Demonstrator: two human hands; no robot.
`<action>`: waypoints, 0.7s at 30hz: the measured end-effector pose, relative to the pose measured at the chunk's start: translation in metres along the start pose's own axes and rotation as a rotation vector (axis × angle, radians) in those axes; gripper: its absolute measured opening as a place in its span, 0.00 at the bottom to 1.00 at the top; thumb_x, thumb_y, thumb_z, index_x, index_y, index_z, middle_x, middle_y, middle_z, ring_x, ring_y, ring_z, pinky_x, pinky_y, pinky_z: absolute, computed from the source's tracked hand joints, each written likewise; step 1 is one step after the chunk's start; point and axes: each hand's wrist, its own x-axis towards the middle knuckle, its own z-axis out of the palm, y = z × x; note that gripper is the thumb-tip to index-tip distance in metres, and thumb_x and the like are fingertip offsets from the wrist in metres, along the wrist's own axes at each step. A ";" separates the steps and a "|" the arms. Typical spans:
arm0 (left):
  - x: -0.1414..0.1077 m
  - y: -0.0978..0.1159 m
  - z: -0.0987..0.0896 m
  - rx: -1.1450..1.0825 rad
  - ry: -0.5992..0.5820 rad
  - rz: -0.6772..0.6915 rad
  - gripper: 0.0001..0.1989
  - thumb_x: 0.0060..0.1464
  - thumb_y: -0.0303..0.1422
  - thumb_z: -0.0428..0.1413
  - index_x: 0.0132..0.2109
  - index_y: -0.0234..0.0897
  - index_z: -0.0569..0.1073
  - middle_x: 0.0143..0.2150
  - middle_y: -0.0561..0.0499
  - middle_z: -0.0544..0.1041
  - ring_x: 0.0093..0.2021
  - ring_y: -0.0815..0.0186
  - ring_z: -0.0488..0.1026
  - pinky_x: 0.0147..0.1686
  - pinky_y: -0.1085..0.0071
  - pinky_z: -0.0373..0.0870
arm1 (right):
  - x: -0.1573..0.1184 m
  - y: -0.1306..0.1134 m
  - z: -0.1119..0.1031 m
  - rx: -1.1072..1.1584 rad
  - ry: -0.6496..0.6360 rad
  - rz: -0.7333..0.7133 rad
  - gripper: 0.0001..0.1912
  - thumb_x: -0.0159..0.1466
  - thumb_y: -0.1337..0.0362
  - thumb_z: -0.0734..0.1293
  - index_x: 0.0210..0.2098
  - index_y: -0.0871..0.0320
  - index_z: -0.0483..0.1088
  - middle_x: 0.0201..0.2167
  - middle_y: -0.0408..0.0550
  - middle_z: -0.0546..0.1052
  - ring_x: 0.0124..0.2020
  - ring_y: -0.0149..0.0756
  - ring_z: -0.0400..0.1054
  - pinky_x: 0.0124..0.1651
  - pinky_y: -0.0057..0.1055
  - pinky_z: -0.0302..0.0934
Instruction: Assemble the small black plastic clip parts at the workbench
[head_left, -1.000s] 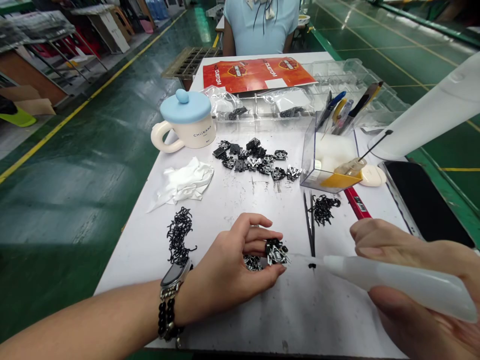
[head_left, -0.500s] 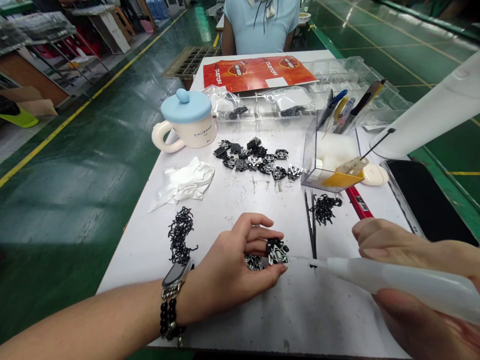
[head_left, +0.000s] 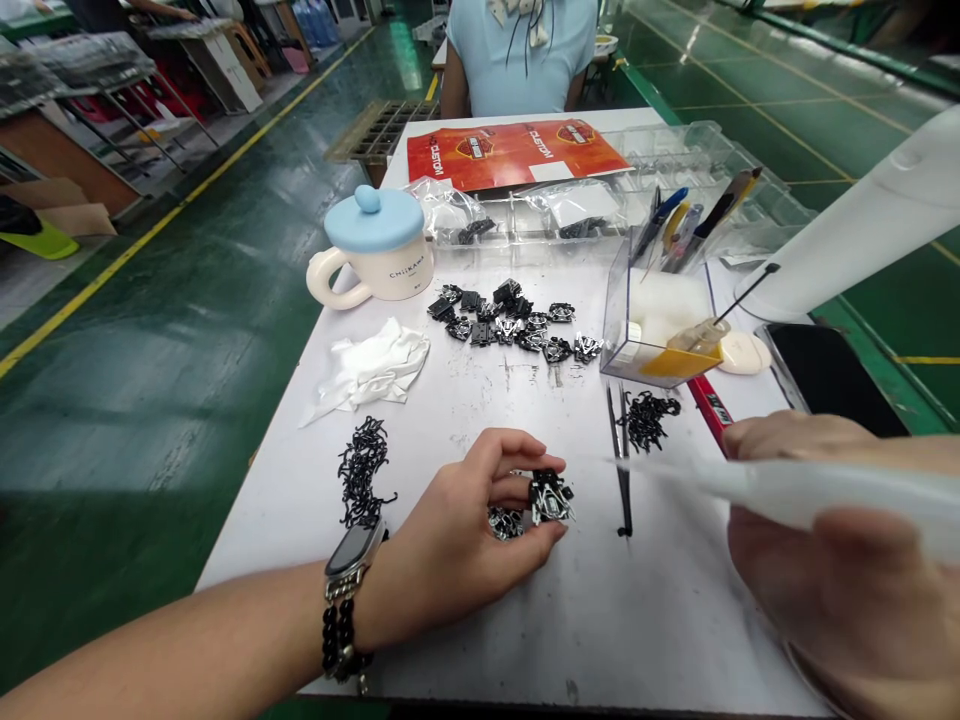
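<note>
**Clips under the nozzle, most of the pile still waiting**

Green factory floor runs around a white worktable, and a person in a pale blue top sits at its far end, at 12 o'clock. Near the front edge the left hand is closed, thumb and fingertips clamped on a small black-and-silver clip; a second clip lies just under the palm, touching the fingers. From 3 o'clock the right hand is wrapped shut around a white squeeze bottle, blurred, with its long nozzle pointing toward the held clip but standing apart from it.

Judging by the layout, work is at an early stage: only the two clips at the left hand look to be in process, while a loose heap of like clips sits untouched at 12 o'clock of the hand, well apart. Small black hooks lie in two groups, one pile at 9 o'clock beside the wristwatch, another pile at 2 o'clock next to the tweezers. No finished batch can be told apart from the rest.

Further back stand a blue-lidded mug, a crumpled white glove and a clear tool holder
</note>
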 end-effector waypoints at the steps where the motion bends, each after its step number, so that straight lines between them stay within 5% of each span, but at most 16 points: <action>1: 0.000 0.001 -0.001 0.022 0.010 0.002 0.18 0.51 0.29 0.57 0.48 0.40 0.60 0.50 0.47 0.73 0.34 0.73 0.73 0.38 0.73 0.74 | 0.003 0.006 0.003 -0.004 0.101 -0.046 0.10 0.54 0.57 0.70 0.28 0.55 0.69 0.24 0.45 0.69 0.26 0.37 0.65 0.32 0.39 0.59; 3: 0.001 0.003 -0.004 0.071 0.036 -0.006 0.16 0.52 0.30 0.57 0.47 0.39 0.63 0.46 0.48 0.75 0.36 0.69 0.75 0.38 0.71 0.74 | 0.009 0.016 0.010 -0.068 0.135 -0.056 0.09 0.54 0.61 0.71 0.30 0.57 0.69 0.26 0.45 0.69 0.26 0.33 0.63 0.29 0.34 0.56; 7: 0.005 0.003 -0.010 0.081 0.107 0.014 0.15 0.50 0.32 0.59 0.46 0.38 0.67 0.37 0.49 0.77 0.38 0.64 0.77 0.39 0.69 0.75 | 0.021 0.027 0.023 -0.242 -0.159 0.099 0.10 0.55 0.62 0.70 0.29 0.56 0.64 0.26 0.41 0.66 0.27 0.29 0.60 0.30 0.29 0.55; 14: 0.007 0.004 -0.015 0.042 0.168 0.043 0.15 0.51 0.32 0.58 0.46 0.37 0.67 0.37 0.50 0.76 0.36 0.67 0.75 0.39 0.71 0.75 | 0.026 0.046 0.041 -0.549 -0.450 0.086 0.17 0.55 0.61 0.68 0.40 0.56 0.58 0.35 0.48 0.71 0.34 0.36 0.68 0.34 0.32 0.62; 18: 0.008 0.000 -0.017 0.069 0.236 0.108 0.15 0.50 0.32 0.60 0.44 0.36 0.68 0.39 0.49 0.74 0.39 0.67 0.73 0.41 0.71 0.74 | 0.017 0.036 0.033 -0.628 -0.429 -0.081 0.15 0.55 0.62 0.68 0.39 0.57 0.58 0.32 0.48 0.69 0.32 0.36 0.65 0.33 0.33 0.60; 21: 0.011 -0.005 -0.018 0.095 0.337 0.122 0.15 0.48 0.33 0.61 0.42 0.36 0.67 0.39 0.49 0.74 0.40 0.67 0.73 0.42 0.70 0.74 | 0.000 0.016 0.029 -0.572 -0.654 -0.270 0.05 0.59 0.67 0.65 0.33 0.57 0.62 0.30 0.47 0.68 0.33 0.36 0.62 0.36 0.35 0.56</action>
